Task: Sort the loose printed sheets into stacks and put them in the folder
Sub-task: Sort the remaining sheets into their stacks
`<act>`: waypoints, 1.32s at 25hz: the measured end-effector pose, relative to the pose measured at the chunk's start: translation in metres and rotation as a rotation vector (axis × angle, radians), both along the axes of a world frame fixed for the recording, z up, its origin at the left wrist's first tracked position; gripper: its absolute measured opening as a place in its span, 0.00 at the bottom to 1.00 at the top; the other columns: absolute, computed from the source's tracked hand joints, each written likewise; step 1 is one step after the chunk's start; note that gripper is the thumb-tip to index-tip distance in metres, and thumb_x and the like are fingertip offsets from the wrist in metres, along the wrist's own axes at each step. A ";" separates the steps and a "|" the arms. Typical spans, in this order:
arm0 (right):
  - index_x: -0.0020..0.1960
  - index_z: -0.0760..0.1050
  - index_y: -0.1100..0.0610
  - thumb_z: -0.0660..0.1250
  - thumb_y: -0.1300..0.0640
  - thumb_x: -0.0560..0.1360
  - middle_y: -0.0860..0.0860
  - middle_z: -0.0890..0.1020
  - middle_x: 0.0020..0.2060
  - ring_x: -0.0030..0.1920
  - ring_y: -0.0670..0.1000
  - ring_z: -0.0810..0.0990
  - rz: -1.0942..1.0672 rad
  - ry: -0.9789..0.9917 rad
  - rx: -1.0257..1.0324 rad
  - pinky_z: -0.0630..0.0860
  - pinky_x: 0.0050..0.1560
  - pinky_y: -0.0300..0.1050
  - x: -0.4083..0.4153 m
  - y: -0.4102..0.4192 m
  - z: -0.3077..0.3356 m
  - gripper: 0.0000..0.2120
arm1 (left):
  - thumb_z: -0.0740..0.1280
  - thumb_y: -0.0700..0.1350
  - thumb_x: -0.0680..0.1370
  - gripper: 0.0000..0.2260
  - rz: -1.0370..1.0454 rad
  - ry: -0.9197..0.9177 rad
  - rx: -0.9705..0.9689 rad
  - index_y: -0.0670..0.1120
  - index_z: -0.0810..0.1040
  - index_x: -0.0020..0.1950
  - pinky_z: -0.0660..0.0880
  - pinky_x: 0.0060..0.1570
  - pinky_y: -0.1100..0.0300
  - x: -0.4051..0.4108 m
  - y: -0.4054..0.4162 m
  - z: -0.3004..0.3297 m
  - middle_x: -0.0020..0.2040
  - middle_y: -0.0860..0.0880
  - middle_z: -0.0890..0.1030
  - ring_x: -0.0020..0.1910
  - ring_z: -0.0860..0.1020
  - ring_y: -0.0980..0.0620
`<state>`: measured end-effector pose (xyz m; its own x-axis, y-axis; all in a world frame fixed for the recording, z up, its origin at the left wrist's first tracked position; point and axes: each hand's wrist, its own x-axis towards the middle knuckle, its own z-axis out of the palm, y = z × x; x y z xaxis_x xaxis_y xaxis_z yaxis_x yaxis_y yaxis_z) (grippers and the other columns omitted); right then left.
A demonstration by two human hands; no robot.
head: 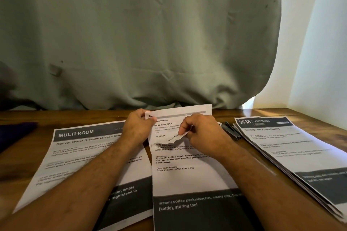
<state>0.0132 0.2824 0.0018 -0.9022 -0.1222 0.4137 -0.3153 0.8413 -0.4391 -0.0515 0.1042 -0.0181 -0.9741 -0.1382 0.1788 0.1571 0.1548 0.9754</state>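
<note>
A printed sheet [180, 116] is held up over the middle of the wooden table. My left hand [137, 127] pinches its upper left corner. My right hand [201, 133] grips its curled lower edge. Under my hands lies a middle stack topped by a coffee sheet [187, 178]. A left stack shows a "MULTI-ROOM" sheet [75, 155]. On the right lies a fanned stack headed "3638 DRESSING TABLE" [293, 155]. No folder is clearly in view.
A black stapler-like tool [231, 130] lies between the middle and right stacks. A dark purple object [15, 133] sits at the table's left edge. A grey-green curtain [150, 43] hangs behind the table [262, 116].
</note>
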 end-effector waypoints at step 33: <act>0.55 0.84 0.49 0.68 0.62 0.77 0.49 0.83 0.55 0.54 0.48 0.79 -0.161 -0.139 -0.003 0.77 0.61 0.46 0.010 -0.003 0.004 0.12 | 0.74 0.39 0.76 0.26 0.039 -0.036 0.016 0.50 0.69 0.71 0.84 0.42 0.45 0.015 -0.001 0.005 0.56 0.47 0.82 0.44 0.84 0.46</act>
<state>0.0236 0.2796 0.0059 -0.9583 0.0293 0.2841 -0.1130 0.8747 -0.4713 -0.0361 0.1032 -0.0132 -0.9736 -0.1792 0.1416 0.1163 0.1447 0.9826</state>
